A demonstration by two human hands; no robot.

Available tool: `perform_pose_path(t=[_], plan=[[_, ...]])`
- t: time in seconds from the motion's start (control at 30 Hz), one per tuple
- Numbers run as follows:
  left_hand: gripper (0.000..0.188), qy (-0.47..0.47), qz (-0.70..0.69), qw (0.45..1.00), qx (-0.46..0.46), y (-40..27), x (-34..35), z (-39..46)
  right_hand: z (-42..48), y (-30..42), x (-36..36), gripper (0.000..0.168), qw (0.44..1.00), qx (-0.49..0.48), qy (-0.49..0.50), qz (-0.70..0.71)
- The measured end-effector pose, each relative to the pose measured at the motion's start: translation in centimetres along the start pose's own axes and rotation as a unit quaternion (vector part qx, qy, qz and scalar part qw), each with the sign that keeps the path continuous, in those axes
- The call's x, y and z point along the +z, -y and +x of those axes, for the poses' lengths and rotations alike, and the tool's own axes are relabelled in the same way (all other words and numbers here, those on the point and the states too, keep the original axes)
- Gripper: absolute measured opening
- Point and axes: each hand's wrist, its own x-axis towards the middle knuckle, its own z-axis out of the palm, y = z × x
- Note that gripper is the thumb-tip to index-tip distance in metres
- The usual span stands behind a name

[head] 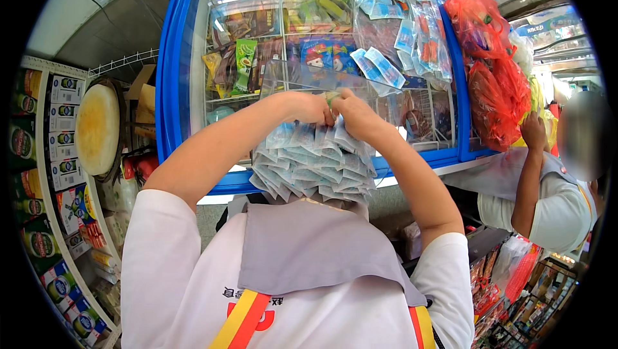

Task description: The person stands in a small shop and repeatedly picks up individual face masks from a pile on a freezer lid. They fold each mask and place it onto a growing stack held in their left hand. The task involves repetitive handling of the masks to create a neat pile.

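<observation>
Both my hands meet over the near edge of a blue-rimmed chest freezer point(166, 83). My left hand point(316, 107) and my right hand point(352, 110) pinch a small greenish piece at the gathered top of a clear plastic bag point(314, 161). Many small white and blue packets fill the bag, which hangs against my chest. Beyond my hands, another clear bag with blue and red packets point(405, 25) lies on the freezer's glass lid, two loose blue-and-white packets point(379, 66) at its near edge. Wrapped ice creams point(246, 62) show through the glass. The fingertips partly hide the pinched piece.
Red plastic bags point(497, 79) rest on the freezer's right part. A co-worker's raised hand point(535, 132) is beside them, near a yellow bag. Shelves with drink cartons point(65, 132) line the left, beside a round pale board point(98, 129). Packaged goods point(502, 272) hang at lower right.
</observation>
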Motion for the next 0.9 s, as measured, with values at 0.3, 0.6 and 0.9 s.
perform_pose_path(t=[0.3, 0.6, 0.9], plan=[[0.043, -0.171, -0.139, 0.973, 0.073, -0.7, 0.0, 0.7, 0.2, 2.2, -0.2, 0.021, 0.993, 0.102, 0.058, 0.012], [0.06, 0.01, 0.019, 0.998, 0.054, 0.4, 2.8, 0.6, -4.5, 0.9, -16.5, 0.03, 0.951, 0.019, -0.005, 0.308], [0.058, 0.008, 0.137, 0.99, -0.02, -2.9, 2.9, -0.6, 9.7, -16.8, -7.6, 0.067, 0.884, 0.318, -0.281, -0.195]])
